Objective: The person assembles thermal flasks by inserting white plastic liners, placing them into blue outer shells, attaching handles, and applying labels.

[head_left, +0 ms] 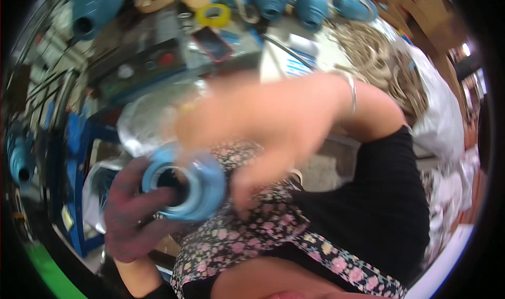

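Observation:
My left hand (134, 212), in a dark reddish knit glove, grips a blue, round, hollow plastic housing (208, 186). One or two of its fingers reach into the dark opening, and the others lie along the rim. The housing is tilted, its opening facing up and left, in front of a floral apron. Bare and smeared by motion, my right hand (258, 123) passes over the far side of the housing. Its fingers are too blurred to tell whether they touch it or hold anything. A bracelet (353, 94) circles that wrist.
Several similar blue housings (311, 7) stand along the far edge of the bench. A yellow tape roll (214, 15), a phone (212, 43) and a dark rod (288, 52) lie nearer. Beige cord loops (368, 52) spill over a white sack (439, 96) at right. A blue frame (76, 188) stands at left.

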### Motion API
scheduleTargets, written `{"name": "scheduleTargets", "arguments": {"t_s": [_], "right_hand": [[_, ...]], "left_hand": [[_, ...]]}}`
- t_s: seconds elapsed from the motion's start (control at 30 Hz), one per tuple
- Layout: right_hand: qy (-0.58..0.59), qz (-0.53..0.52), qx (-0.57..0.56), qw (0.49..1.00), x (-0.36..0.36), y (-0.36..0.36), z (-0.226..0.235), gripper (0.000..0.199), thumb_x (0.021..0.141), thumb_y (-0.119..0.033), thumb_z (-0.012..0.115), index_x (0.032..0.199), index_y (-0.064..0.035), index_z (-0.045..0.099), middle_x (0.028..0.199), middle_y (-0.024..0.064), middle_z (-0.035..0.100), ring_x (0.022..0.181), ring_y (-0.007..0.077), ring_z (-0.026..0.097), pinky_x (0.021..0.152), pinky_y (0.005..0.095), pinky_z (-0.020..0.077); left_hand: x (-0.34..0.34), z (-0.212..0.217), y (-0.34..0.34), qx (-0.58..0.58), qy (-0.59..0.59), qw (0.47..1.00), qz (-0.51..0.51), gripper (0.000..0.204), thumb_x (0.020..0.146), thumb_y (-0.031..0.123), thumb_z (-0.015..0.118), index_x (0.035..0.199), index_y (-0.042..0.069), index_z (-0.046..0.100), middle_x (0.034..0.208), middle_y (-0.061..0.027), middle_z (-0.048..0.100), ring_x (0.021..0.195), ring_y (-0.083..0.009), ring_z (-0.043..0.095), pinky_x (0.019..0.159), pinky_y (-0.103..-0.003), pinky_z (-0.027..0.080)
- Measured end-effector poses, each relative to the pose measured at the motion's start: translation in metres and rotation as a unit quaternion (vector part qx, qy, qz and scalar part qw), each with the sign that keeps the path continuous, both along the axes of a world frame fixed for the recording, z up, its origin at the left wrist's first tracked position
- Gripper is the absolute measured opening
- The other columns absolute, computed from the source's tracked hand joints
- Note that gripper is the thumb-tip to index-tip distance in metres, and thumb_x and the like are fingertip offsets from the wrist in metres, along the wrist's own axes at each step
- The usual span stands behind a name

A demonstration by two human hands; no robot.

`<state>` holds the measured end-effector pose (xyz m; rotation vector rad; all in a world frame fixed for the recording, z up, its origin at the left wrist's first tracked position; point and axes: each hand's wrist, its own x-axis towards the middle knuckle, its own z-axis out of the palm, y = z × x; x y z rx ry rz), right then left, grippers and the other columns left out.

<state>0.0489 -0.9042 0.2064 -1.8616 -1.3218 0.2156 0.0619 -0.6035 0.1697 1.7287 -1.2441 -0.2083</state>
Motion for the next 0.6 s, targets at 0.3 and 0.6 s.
{"name": "scheduleTargets", "arguments": {"t_s": [0.3, 0.6], "right_hand": [[0.064, -0.781, 0.037, 0.620, -0.073, -0.228, -0.279, 0.033, 0.082, -0.019, 0.070, 0.111, -0.0058, 0.066, 0.105, 0.0108, 0.068, 0.095, 0.0231, 0.063, 0.086, 0.0332, 0.0491], [-0.103, -0.715, -0.216, 0.657, -0.032, -0.191, -0.235, 0.027, 0.087, -0.025, 0.055, 0.103, -0.0060, 0.066, 0.108, 0.0127, 0.065, 0.101, 0.0303, 0.059, 0.093, 0.0406, 0.0434]], "left_hand": [[-0.028, -0.138, 0.044, -0.070, 0.209, 0.878, 0.426, 0.065, 0.083, 0.023, 0.069, 0.137, 0.001, 0.039, 0.134, -0.0158, 0.049, 0.120, -0.0267, 0.051, 0.103, -0.039, 0.038], [0.037, -0.023, -0.034, 0.058, -0.397, 0.888, 0.225, 0.036, 0.080, 0.015, 0.066, 0.115, 0.007, 0.059, 0.112, -0.0111, 0.062, 0.109, -0.0316, 0.058, 0.105, -0.052, 0.037]]}}
